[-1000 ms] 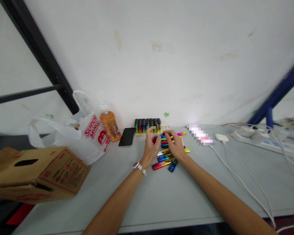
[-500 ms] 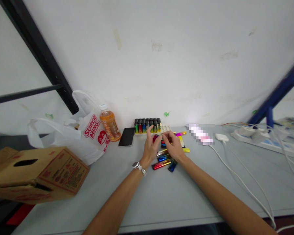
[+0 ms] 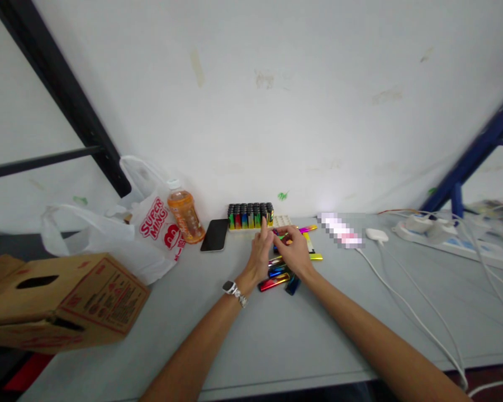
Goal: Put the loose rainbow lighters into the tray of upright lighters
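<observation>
A pile of shiny coloured lighters [image 3: 281, 274] lies on the grey table [image 3: 276, 340]. Behind it stands a tray of upright lighters [image 3: 250, 215] against the wall. My left hand [image 3: 260, 254], with a watch on its wrist, reaches up to the tray's right end, its fingers pinched on a small reddish lighter. My right hand [image 3: 297, 251] rests on the far part of the pile. Its fingers are curled on a lighter there, right beside the left hand's fingertips.
A black phone [image 3: 216, 234], an orange drink bottle [image 3: 185, 215] and a white plastic bag [image 3: 146, 231] sit left of the tray. A cardboard box [image 3: 58, 301] is at the front left. A white charger [image 3: 377, 235], cables and a power strip [image 3: 448, 237] lie to the right.
My left hand has moved up from the pile towards the tray's right end with the reddish lighter. My right hand has shifted slightly towards it. The view has tilted a little.
</observation>
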The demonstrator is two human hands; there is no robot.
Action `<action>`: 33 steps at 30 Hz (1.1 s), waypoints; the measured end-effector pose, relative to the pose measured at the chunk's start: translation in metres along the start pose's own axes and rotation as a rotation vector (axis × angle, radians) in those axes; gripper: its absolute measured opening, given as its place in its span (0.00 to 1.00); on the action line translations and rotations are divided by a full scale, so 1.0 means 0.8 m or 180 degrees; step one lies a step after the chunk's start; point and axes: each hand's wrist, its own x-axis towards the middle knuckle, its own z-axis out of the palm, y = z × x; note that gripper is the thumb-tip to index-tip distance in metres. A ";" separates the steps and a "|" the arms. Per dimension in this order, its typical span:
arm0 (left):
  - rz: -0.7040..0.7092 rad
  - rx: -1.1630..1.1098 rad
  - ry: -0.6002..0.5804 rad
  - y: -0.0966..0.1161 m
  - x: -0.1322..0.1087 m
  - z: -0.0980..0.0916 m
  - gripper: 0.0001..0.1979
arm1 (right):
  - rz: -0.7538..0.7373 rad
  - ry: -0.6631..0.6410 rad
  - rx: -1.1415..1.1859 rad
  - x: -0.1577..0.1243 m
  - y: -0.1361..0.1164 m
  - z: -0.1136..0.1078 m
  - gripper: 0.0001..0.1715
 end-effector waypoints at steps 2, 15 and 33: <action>0.0055 0.0124 -0.0016 0.005 -0.002 0.001 0.31 | 0.0242 -0.0096 0.0265 0.000 -0.001 0.001 0.14; 0.0566 0.2422 -0.0682 0.028 0.007 -0.053 0.07 | -0.0004 -0.0299 0.0541 0.065 0.029 -0.021 0.17; 0.0100 0.2720 -0.0978 0.010 0.007 -0.068 0.10 | -0.0778 -0.1201 -0.0465 0.124 0.045 -0.002 0.08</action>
